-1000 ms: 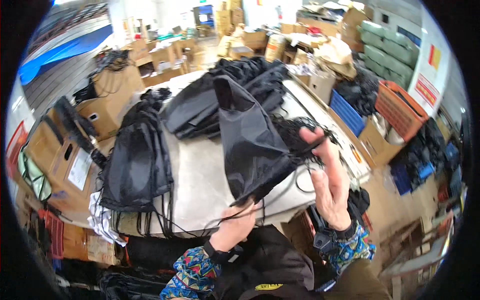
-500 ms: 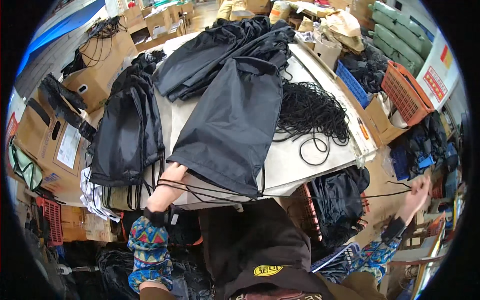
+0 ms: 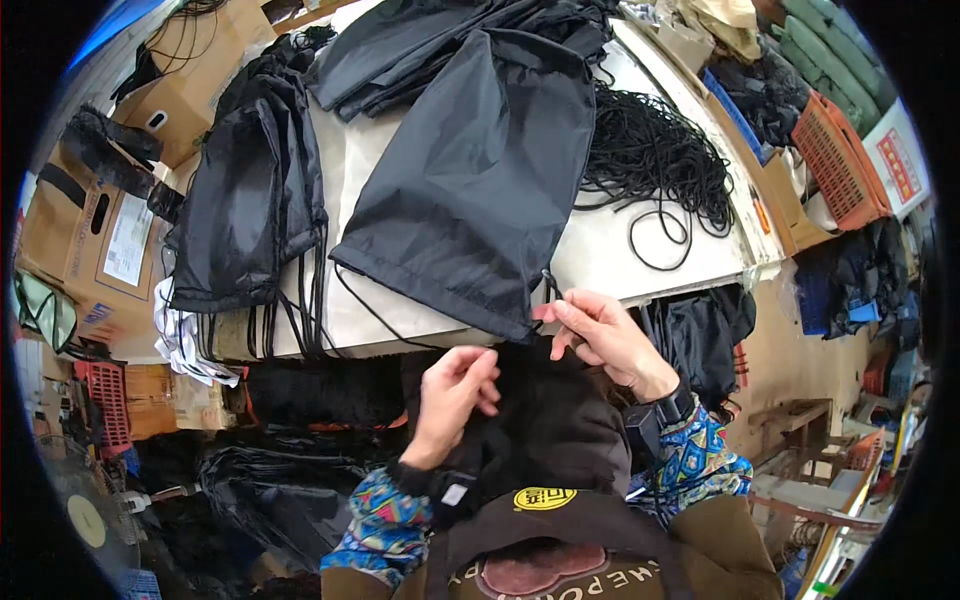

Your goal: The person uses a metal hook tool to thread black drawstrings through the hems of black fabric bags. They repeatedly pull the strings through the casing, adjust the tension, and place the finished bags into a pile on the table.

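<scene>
A black drawstring bag lies on the white table, its hemmed edge toward me. From the hem's left corner a thin black cord runs down toward my left hand. That hand is closed in front of my apron, fingers curled together; whether the cord is between them is hidden. My right hand is at the bag's right corner, thumb and forefinger pinched where the cord comes out of the hem, the other fingers bent below.
Finished-looking black bags with hanging cords lie to the left, and more black bags are heaped behind. A tangled pile of black cord sits on the right of the white table. Beyond it stands an orange basket. Cardboard boxes stand left.
My right hand has come back from far right, where it held the cord stretched out, to the bag's corner. My left hand has left the hem's left side and moved right and nearer me.
</scene>
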Motion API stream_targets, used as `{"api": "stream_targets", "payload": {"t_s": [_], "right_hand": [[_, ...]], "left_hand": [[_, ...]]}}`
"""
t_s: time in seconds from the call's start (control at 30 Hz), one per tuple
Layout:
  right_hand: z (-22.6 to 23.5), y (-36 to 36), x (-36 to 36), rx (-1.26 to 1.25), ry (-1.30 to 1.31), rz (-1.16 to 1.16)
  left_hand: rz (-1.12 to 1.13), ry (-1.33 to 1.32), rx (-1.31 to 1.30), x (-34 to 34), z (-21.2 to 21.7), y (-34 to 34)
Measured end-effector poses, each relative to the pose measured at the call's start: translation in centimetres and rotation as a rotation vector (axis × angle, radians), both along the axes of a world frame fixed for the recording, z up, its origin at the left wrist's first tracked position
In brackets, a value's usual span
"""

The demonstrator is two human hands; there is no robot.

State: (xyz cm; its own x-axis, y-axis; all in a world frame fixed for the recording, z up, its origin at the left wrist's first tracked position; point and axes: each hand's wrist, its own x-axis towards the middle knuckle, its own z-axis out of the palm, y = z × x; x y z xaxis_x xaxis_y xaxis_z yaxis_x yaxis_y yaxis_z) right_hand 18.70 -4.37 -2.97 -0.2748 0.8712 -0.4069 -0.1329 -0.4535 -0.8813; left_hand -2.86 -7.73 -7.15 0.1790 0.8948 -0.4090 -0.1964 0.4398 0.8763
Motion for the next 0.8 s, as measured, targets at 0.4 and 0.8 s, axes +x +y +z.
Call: {"api": "stream_targets", "payload": {"t_s": [0.4,0.8], "right_hand": [[2.3,-1.9,-1.5,0.548,-0.55,0.029],[3.7,-4.5,-2.6,1.004,-1.15,0.191]], "left_hand": [[0.204,-0.263,0.101,1.9,1.6,1.6],[0.289,-0.308,0.137,2.6,2.8,2.3]]}}
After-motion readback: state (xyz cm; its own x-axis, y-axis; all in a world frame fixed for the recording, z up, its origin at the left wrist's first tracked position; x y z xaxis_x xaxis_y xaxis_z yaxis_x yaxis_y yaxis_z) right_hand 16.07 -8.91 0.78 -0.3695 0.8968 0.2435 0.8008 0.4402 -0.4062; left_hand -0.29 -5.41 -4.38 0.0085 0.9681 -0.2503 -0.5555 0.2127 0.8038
